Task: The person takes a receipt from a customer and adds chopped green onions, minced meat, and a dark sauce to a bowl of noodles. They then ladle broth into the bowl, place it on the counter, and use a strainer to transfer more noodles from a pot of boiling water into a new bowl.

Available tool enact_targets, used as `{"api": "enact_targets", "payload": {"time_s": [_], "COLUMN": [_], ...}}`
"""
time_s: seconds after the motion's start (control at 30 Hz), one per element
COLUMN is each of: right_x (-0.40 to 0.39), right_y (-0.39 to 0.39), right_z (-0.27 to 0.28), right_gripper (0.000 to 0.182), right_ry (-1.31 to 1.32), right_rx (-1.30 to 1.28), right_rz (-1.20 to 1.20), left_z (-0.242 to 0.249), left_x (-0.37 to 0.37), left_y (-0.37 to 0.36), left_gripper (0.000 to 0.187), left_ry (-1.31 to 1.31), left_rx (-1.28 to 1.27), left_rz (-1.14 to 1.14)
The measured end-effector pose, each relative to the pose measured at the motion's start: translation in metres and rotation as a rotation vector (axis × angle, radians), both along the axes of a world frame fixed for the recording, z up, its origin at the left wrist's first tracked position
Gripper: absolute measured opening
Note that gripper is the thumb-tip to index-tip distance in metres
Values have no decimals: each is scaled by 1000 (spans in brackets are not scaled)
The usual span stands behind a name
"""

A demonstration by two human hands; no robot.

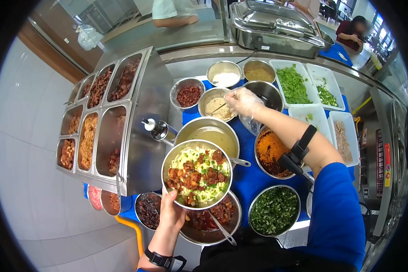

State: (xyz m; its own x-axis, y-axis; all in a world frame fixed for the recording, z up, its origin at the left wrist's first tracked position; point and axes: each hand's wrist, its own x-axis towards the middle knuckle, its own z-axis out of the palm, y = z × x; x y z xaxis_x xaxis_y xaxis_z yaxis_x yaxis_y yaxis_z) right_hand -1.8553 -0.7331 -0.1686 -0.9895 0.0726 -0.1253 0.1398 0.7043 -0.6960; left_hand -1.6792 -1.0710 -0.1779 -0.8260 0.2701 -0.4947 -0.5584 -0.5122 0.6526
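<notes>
My left hand [172,213] grips the rim of a metal bowl [163,163] from below. In the bowl lie pale noodles [207,156] topped with reddish-brown meat chunks [191,177] and chopped green onion. My right hand [245,102], in a clear plastic glove, is closed around a thin spoon handle [220,108]. The spoon's tip dips into beige powder [222,113] in a small steel bowl; its scoop is not clearly visible. Beneath the noodle bowl, partly covered, stand a steel pot [235,136] of yellowish broth and a pot of red-brown meat sauce [220,215] with a ladle [224,229].
At left, a raised steel rack [145,113] holds several pans of toppings. To the right stand bowls of orange chili powder [272,147] and chopped greens [274,211], plus white trays of greens [294,84]. A sauce bottle [158,129] is near the rack. People are beyond the glass.
</notes>
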Motion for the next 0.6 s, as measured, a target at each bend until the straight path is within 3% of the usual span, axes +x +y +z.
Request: {"api": "enact_targets", "payload": {"time_s": [0.13, 0.23, 0.4, 0.5, 0.6], "right_x": [-4, 4, 59, 84, 57], "right_y": [22, 42, 51, 43, 57], "right_z": [3, 20, 114, 170, 156], "right_gripper": [27, 21, 23, 26, 27], "right_ry": [-129, -37, 118, 42, 235], "right_rx": [-301, -411, -678, -565, -493], "right_rz": [-154, -156, -138, -114, 5], "left_z": [-1, -4, -11, -12, -11], "left_x": [-10, -20, -41, -55, -64], "left_y": [8, 13, 35, 44, 53], "left_gripper": [75, 70, 59, 54, 53], "left_ry": [-17, -15, 23, -46, 0], "left_rx": [-28, -67, -28, -17, -6], "left_rz": [1, -42, -10, -13, 1]}}
